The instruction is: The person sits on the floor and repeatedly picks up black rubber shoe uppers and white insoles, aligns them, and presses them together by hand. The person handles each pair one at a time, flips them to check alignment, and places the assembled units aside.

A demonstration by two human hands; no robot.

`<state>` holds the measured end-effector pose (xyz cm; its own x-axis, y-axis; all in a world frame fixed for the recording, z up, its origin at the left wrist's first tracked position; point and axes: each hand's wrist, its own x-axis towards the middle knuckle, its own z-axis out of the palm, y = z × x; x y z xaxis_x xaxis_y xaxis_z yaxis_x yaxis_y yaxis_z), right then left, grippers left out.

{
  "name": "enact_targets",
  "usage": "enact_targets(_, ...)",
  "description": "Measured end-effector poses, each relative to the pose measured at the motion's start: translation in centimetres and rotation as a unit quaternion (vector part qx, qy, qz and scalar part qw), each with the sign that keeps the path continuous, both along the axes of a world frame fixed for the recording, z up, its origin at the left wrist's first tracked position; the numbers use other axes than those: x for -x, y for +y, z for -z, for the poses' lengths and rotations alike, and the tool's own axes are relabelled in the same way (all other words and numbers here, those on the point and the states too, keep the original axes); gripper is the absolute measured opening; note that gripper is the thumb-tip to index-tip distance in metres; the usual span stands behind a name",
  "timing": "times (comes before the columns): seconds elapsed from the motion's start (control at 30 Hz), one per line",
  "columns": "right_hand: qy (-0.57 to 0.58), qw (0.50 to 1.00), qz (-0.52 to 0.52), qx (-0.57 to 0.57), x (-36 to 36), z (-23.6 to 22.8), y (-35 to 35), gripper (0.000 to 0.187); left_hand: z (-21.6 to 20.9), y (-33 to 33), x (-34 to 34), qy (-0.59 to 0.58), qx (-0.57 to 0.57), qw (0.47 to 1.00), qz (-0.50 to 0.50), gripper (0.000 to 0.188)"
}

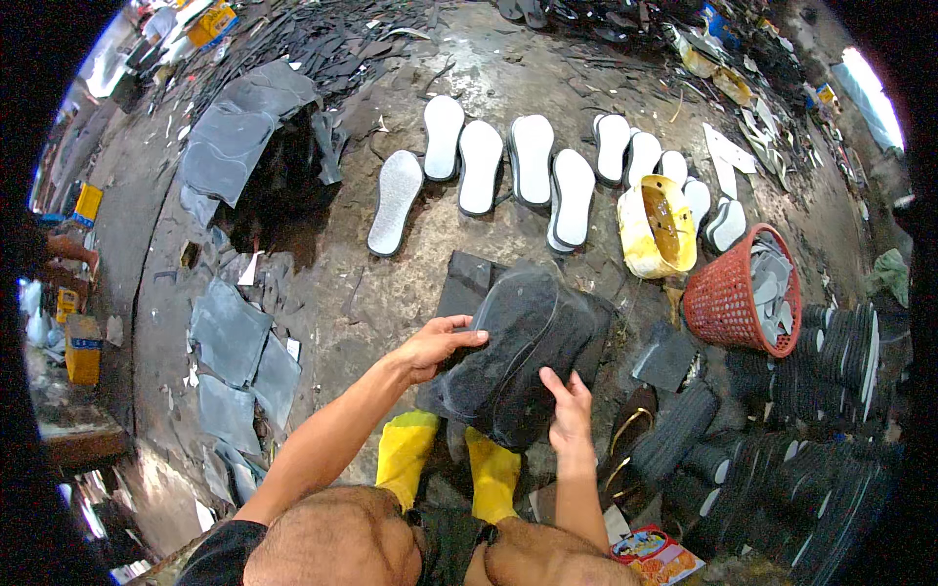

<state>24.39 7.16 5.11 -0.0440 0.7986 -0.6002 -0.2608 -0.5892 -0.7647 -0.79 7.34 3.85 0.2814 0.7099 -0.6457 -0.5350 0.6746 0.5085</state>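
Between my two hands is a dark rubber sheet [523, 342] with a curved outline marked on its face. My left hand [440, 349] grips its left edge, thumb on top and fingers underneath. At the lower right edge, my right hand [570, 410] holds the sheet with its thumb on the surface. Other dark flat pieces [464, 283] lie on the floor, partly covered by the sheet. Beyond it, several white-topped shoe soles [481, 168] with dark edges lie in a loose row, some stacked.
A cut-open yellow-and-white container [640, 230] holds brownish liquid. Beside it leans a red basket [718, 313] of grey pieces. Stacked dark soles [831, 469] fill the lower right. Grey sheets [230, 332] lie left; more drape over a dark heap [234, 127]. Scraps cover the far floor.
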Motion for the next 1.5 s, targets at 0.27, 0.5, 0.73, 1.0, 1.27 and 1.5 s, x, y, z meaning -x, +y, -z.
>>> enact_targets(0.27, 0.072, 0.984, 0.009, -0.163, 1.3, -9.4, 3.9, 0.044, -11.5, -3.3, -0.3, 0.175, -0.193, 0.965, 0.043, 0.084)
enact_targets(0.5, 0.062, 0.973, -0.033, -0.221, 3.2, -14.5, 5.3, 0.044, -14.7, -4.3, -0.3, 0.242, -0.258, 0.935, -0.030, 0.080)
enact_targets(0.73, -0.056, 0.928, -0.129, -0.344, 5.8, -16.0, 4.8, 0.088, -14.8, -5.2, 0.8, 0.164, -0.176, 0.967, -0.078, 0.062)
enact_targets(1.0, 0.067, 0.953, -0.176, -0.235, 6.8, -13.9, 4.1, 0.093, -10.3, -8.2, 2.3, -0.100, -0.084, 0.978, -0.164, 0.034)
enact_targets(1.27, -0.128, 0.973, -0.108, -0.161, 8.0, -10.0, 1.6, 0.082, -12.0, -6.8, 12.2, 0.253, -0.166, 0.900, -0.314, 0.042)
enact_targets(1.5, -0.113, 0.952, -0.204, -0.200, 7.7, -11.1, -0.8, 0.064, -16.8, -1.9, 29.0, 0.142, -0.132, 0.807, -0.558, 0.073)
